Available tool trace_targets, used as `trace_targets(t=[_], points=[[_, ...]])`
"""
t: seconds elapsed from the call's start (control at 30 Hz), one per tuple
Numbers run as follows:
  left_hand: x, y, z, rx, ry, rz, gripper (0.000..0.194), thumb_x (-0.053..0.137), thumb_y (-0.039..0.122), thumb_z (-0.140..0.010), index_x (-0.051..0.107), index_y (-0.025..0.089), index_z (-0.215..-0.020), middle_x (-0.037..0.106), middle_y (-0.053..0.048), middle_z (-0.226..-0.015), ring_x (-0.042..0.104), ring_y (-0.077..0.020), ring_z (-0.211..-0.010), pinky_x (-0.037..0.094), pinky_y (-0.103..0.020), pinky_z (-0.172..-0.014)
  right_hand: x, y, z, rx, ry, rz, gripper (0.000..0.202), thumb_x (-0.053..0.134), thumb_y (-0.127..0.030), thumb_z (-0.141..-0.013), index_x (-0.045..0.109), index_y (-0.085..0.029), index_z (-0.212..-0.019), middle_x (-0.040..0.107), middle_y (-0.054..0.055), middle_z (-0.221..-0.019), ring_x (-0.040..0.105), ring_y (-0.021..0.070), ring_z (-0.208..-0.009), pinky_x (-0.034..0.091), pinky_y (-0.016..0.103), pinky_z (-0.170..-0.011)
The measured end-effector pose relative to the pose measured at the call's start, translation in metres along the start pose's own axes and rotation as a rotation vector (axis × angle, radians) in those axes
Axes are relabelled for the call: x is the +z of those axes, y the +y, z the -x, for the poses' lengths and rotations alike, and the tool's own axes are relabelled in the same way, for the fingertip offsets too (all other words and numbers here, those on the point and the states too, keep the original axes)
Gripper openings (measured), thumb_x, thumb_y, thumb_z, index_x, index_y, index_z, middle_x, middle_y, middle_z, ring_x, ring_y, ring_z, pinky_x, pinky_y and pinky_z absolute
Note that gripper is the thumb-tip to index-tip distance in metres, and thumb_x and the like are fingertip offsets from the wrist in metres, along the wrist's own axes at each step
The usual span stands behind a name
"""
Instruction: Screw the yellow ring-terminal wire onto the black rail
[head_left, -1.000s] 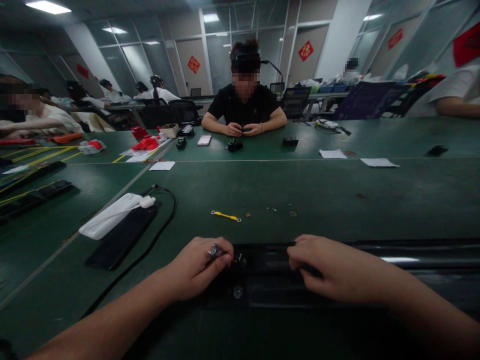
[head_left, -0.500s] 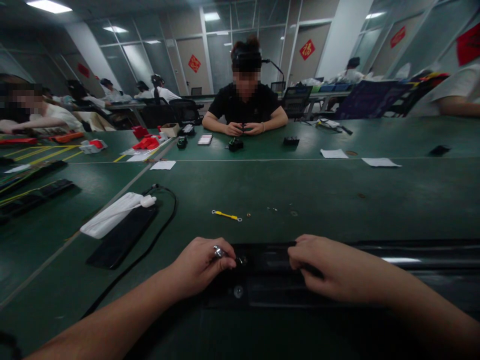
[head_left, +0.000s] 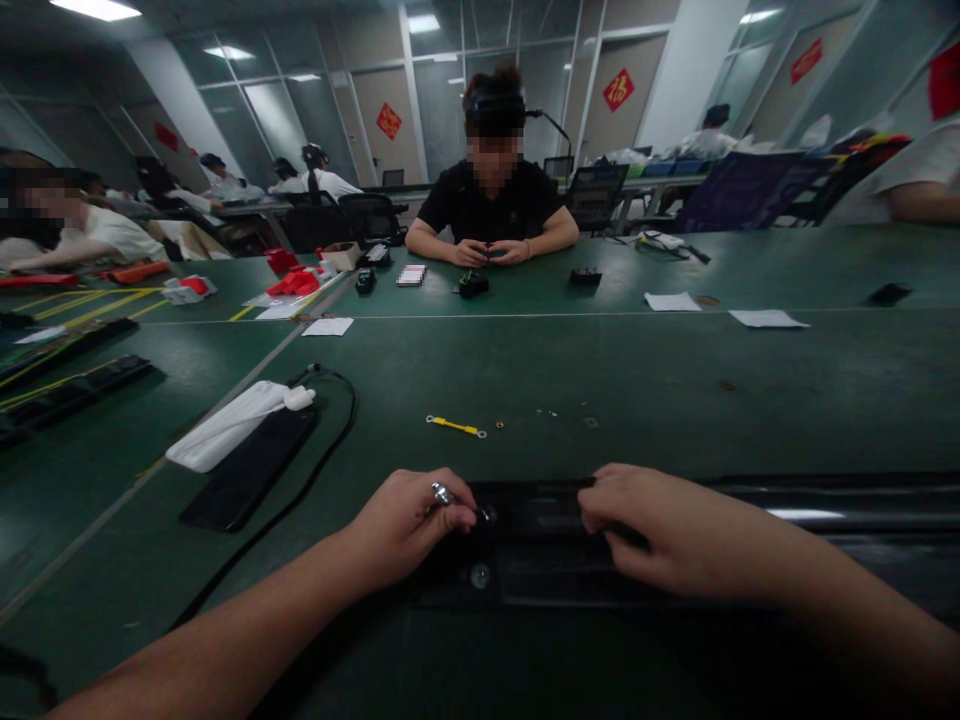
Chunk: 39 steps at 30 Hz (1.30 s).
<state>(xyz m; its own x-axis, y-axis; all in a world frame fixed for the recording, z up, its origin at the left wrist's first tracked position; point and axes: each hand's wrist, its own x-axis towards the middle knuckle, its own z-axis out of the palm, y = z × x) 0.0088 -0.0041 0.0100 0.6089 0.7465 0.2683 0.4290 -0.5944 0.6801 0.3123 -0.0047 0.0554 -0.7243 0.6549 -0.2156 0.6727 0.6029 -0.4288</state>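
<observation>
Across a green tabletop, faces a seated co-worker in black before glass partitions. Has a long black bar lying along the near side. Holds the left hand at a dark fitting near the bar's left end, pinching thumb and forefinger together, with a silver piece among the fingers; cannot tell ring from tool, nor grip on the fitting from touch. Rests the right hand half-curled on the bar; cannot make out a firm hold. Has, beyond the bar, a yellow lead beside a small brass washer.
</observation>
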Motion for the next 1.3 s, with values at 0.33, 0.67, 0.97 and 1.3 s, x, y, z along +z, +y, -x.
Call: trace_targets(t=[0.33, 0.67, 0.97, 1.3], points=[[0.0041, -0.0015, 0.0008, -0.064, 0.036, 0.057, 0.007, 0.054, 0.022, -0.094, 0.061, 0.021, -0.090, 0.069, 0.005, -0.071, 0.065, -0.0108, -0.064, 0.044, -0.020, -0.061, -0.0005, -0.0009, -0.0021, -0.001, -0.019, 0.011, 0.009, 0.052, -0.014, -0.081, 0.058, -0.021, -0.081, 0.059, 0.003, -0.077, 0.056, 0.0221, -0.080, 0.041, 0.033, -0.069], [0.0021, 0.0006, 0.0002, -0.081, 0.041, 0.087, 0.011, 0.051, 0.023, -0.095, 0.060, 0.019, -0.091, 0.070, 0.003, -0.070, 0.066, -0.0121, -0.065, 0.046, -0.022, -0.062, -0.0006, -0.0010, -0.0009, -0.017, -0.008, -0.003, 0.010, 0.053, -0.013, -0.080, 0.059, -0.020, -0.082, 0.058, 0.003, -0.077, 0.055, 0.0221, -0.080, 0.042, 0.036, -0.073], [0.0017, 0.0009, 0.0006, -0.065, 0.076, 0.076, 0.011, 0.051, 0.022, -0.095, 0.060, 0.018, -0.091, 0.070, 0.003, -0.069, 0.064, -0.0107, -0.061, 0.044, -0.021, -0.060, 0.0003, 0.0004, 0.0001, -0.019, -0.008, -0.006, 0.009, 0.053, -0.014, -0.080, 0.059, -0.021, -0.082, 0.059, 0.003, -0.078, 0.055, 0.0221, -0.079, 0.040, 0.033, -0.069], [0.0022, 0.0008, 0.0015, -0.013, 0.098, 0.067, 0.009, 0.053, 0.021, -0.095, 0.061, 0.019, -0.091, 0.070, 0.004, -0.069, 0.067, -0.0108, -0.064, 0.046, -0.021, -0.062, 0.0006, 0.0006, -0.0011, -0.028, -0.010, 0.000, 0.009, 0.052, -0.013, -0.081, 0.058, -0.020, -0.080, 0.059, 0.002, -0.076, 0.055, 0.0214, -0.079, 0.039, 0.033, -0.068]])
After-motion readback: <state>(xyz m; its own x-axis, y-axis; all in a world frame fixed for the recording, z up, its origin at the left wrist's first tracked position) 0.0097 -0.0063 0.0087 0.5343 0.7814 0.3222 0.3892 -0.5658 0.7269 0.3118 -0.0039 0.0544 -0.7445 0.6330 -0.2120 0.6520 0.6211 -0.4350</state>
